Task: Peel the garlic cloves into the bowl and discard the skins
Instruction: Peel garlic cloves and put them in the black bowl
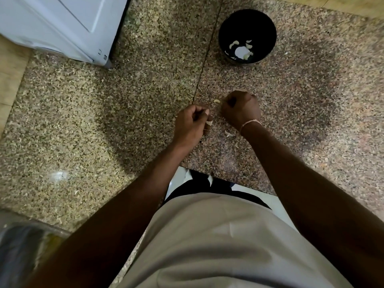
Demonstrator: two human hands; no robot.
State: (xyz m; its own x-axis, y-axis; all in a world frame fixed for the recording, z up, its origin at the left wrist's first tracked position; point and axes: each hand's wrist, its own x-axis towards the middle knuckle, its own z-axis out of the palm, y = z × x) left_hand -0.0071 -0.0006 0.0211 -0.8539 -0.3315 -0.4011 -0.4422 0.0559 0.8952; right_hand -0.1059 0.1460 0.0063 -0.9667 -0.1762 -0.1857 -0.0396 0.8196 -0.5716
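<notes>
Both hands work low over the speckled stone worktop (145, 84), close together but not touching. The left hand (192, 123) is curled, with thumb and fingers pinched on a pale scrap at its fingertips, most likely a skin (209, 123). The right hand (241, 109) is also curled, and a pale garlic clove (216, 101) shows at its fingertips, pinched there. Whether that clove is fully bare cannot be told at this size.

The black bowl (223, 28) stands well apart from the hands, farther back on the worktop. It holds several peeled cloves (242, 51). Two loose skins (228, 134) lie on the worktop just beside the right wrist. A white appliance (62, 28) stands at the far left.

Judged step: separating skin from clove, with several cloves already done.

To do this step well:
- Keep the clove pinched at one end and draw the skin away along its length, not across it, so the skin comes off in one piece.
- Check the root end; papery remnants tend to cling there.
- Carry the bare clove over the bowl before releasing it, since the bowl is out of easy dropping range.
- Keep the skin in the left hand apart from the bowl, and gather the loose skins with it for disposal. No bin can be identified with confidence.
</notes>
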